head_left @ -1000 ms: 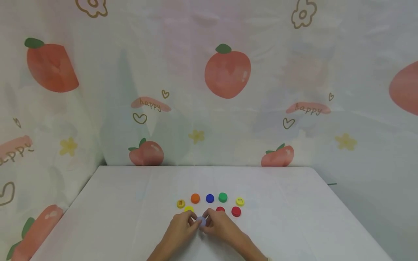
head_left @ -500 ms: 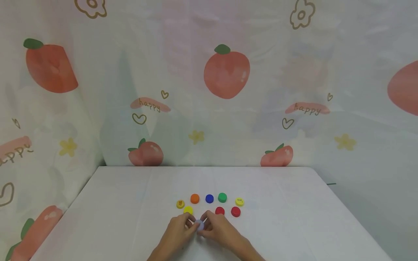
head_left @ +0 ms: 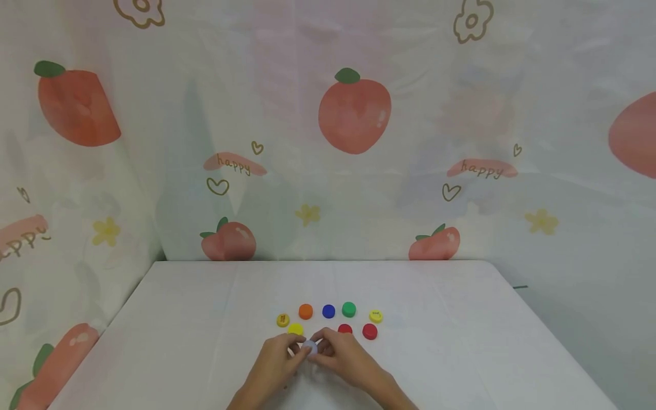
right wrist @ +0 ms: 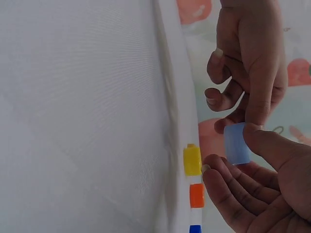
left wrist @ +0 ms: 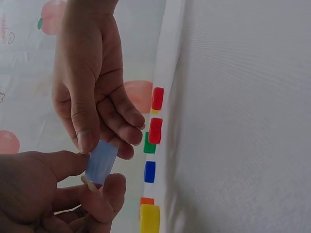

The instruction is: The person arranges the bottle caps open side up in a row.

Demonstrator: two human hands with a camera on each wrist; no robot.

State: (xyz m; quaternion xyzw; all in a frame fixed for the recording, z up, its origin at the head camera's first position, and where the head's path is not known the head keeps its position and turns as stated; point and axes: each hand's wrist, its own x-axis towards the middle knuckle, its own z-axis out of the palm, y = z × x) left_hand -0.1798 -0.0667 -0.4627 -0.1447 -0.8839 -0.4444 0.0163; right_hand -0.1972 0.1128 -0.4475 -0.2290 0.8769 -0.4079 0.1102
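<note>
A light blue bottle cap [head_left: 310, 347] is held between both hands, raised off the table, as both wrist views show. My left hand [head_left: 275, 359] pinches it from the left, its thumb across the cap's side. From the right, my right hand [head_left: 344, 357] has thumb and fingertips on the same cap. In the left wrist view the cap [left wrist: 101, 162] stands on edge between the fingertips. Just beyond the hands lie a yellow cap [head_left: 295, 329] and a red cap [head_left: 345, 329], each partly covered by fingers in the head view.
On the white table [head_left: 205, 319], further caps form a loose arc: printed yellow [head_left: 283, 320], orange [head_left: 305, 311], blue [head_left: 328, 311], green [head_left: 348, 310], another yellow [head_left: 376, 316] and another red [head_left: 369, 331]. A patterned curtain [head_left: 287, 102] hangs behind and at the sides.
Both hands and the light blue cap have shifted slightly left, dipping toward me and then back up. The caps on the table have stayed put.
</note>
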